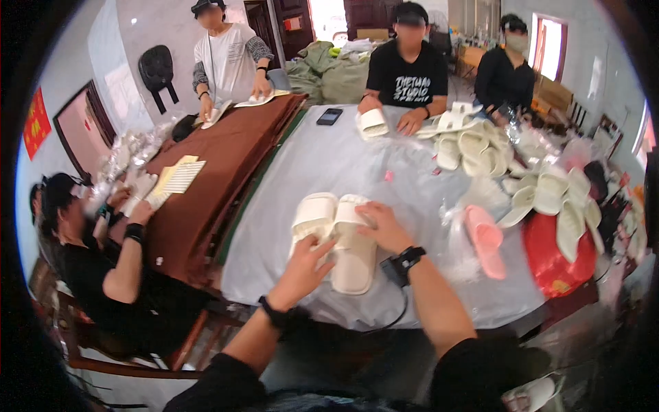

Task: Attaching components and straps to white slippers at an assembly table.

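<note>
Two cream slippers lie side by side on the grey plastic sheet in front of me, one left (312, 211) and one right (353, 264). My left hand (305, 268) rests at the left slipper, fingers apart, their tips near its opening and the inner edge of the right one. Stretched fingers of my right hand (386, 228) touch the strap and side of the right slipper. Neither hand visibly grips anything. The left slipper's heel is partly hidden behind my left hand.
A pink slipper (484, 237) lies right of my right hand, near a red bag (559, 257) and a slipper pile (473, 147). A phone (329, 117) lies far off. Across the table, a co-worker (406, 75) touches a slipper (373, 123). Others work at the brown table (199, 206).
</note>
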Demonstrator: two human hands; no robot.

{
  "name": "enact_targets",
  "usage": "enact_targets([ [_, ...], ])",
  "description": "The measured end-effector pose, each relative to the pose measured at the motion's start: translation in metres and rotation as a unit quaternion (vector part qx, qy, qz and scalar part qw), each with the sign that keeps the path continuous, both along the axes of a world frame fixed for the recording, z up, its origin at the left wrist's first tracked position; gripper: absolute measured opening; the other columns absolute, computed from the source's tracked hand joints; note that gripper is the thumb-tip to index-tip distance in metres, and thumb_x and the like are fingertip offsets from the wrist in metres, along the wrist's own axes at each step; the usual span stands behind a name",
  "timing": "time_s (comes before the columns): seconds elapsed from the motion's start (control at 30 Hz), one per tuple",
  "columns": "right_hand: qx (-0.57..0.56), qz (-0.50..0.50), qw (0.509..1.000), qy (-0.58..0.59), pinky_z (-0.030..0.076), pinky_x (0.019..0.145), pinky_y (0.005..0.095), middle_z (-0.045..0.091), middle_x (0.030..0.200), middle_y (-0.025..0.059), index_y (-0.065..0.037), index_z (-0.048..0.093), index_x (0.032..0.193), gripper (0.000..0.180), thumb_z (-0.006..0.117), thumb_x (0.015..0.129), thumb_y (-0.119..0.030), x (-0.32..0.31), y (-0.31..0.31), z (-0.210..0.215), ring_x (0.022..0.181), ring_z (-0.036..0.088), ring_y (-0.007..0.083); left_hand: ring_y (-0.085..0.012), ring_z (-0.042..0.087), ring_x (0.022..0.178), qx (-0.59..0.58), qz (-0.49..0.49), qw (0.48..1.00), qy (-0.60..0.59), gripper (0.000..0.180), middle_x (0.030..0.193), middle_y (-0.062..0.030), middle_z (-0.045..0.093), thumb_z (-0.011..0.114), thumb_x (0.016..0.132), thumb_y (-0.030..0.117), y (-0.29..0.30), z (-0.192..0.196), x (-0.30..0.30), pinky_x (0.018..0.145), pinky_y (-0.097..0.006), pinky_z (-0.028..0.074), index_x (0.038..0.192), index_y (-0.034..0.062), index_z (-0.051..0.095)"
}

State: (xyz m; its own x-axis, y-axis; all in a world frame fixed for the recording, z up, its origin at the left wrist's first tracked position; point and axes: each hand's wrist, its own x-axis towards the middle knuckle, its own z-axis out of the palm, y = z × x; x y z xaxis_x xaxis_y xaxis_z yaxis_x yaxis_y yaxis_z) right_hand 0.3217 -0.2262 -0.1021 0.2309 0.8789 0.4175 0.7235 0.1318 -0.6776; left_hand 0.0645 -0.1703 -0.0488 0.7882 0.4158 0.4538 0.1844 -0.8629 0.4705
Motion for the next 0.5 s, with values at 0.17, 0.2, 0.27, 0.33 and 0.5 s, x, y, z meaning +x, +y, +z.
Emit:
enact_targets([
  [0.17,-0.038,0.001,0.998,0.044,0.032,0.108,0.0415,0.043,0.139,0.0187,-0.017,0.056,0.131,0.053,0.072,0.081,-0.026,-0.009,-0.006,0.013,0.130,0.035,0.0357,-0.0378,0.049,0.110,0.025,0.062,0.996,-0.052,0.053,0.122,-0.0220,0.048,0.074,0.075,0.008,0.001,-0.010,-0.038,0.093,-0.043,0.043,0.125,0.0099,0.060],
  [0.2,-0.041,0.001,0.999,0.036,0.032,0.108,0.0415,0.043,0.139,0.0187,-0.017,0.056,0.131,0.053,0.072,0.081,-0.026,-0.008,-0.007,0.012,0.130,0.035,0.0357,-0.0378,0.049,0.110,0.021,0.063,0.996,-0.059,0.053,0.122,-0.0220,0.048,0.074,0.075,0.008,0.002,-0.009,-0.038,0.093,-0.043,0.043,0.125,0.0099,0.060],
  [0.27,-0.044,-0.015,0.999,0.015,0.034,0.107,0.0417,0.042,0.140,0.0179,-0.017,0.053,0.133,0.053,0.071,0.083,-0.026,-0.002,-0.006,0.005,0.130,0.034,0.0350,-0.0389,0.048,0.111,0.055,0.111,0.989,-0.081,0.055,0.123,-0.0232,0.048,0.075,0.074,0.010,0.003,-0.007,-0.039,0.093,-0.045,0.042,0.126,0.0103,0.059],
  [0.33,-0.046,-0.008,0.999,0.006,0.033,0.107,0.0424,0.042,0.139,0.0195,-0.017,0.053,0.132,0.053,0.070,0.083,-0.028,-0.003,-0.008,0.008,0.130,0.033,0.0364,-0.0394,0.047,0.113,0.032,0.129,0.988,-0.077,0.055,0.126,-0.0231,0.047,0.076,0.074,0.013,0.005,-0.018,-0.037,0.096,-0.046,0.039,0.126,0.0110,0.059],
  [0.5,-0.022,0.001,1.000,0.007,0.043,0.091,0.0346,0.047,0.134,0.0193,-0.014,0.054,0.130,0.051,0.071,0.083,-0.025,0.002,-0.003,0.020,0.120,0.041,0.0307,-0.0396,0.045,0.118,0.053,0.132,0.989,-0.030,0.049,0.128,-0.0245,0.046,0.072,0.078,0.031,0.015,-0.035,-0.031,0.099,-0.049,0.033,0.123,0.0141,0.061],
])
